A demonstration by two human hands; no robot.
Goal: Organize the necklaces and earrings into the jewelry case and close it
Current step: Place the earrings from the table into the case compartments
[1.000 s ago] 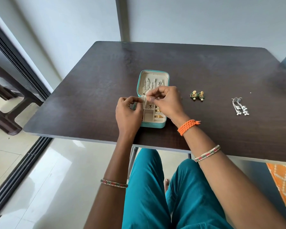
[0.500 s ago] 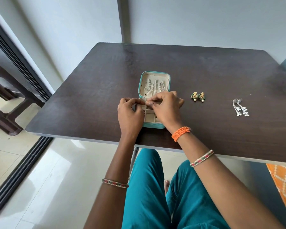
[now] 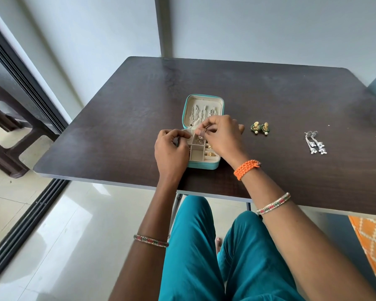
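Note:
The teal jewelry case (image 3: 213, 165) lies open near the table's front edge, its lid (image 3: 204, 101) flat on the far side. Thin necklaces (image 3: 201, 114) hang inside the lid. Gold pieces (image 3: 210, 154) sit in the base's right compartments. My left hand (image 3: 172, 152) has its thumb and fingers curled at the case's left rim. My right hand (image 3: 223, 136) pinches a small earring (image 3: 200, 138) just over a far compartment. A green-and-gold earring pair (image 3: 259, 128) and a long silver earring pair (image 3: 315, 145) lie on the table to the right.
The dark wooden table (image 3: 117, 127) stands against a pale wall. A dark stool (image 3: 4, 131) stands at the left beyond a sliding-door track (image 3: 26, 231). Orange patterned cloth (image 3: 373, 246) shows under the table's right side. My teal-clad knees are below the front edge.
My two hands, pinching together over the case a second ago, have drawn apart. The right hand now holds the small earring over the far compartment, the left stays by the rim.

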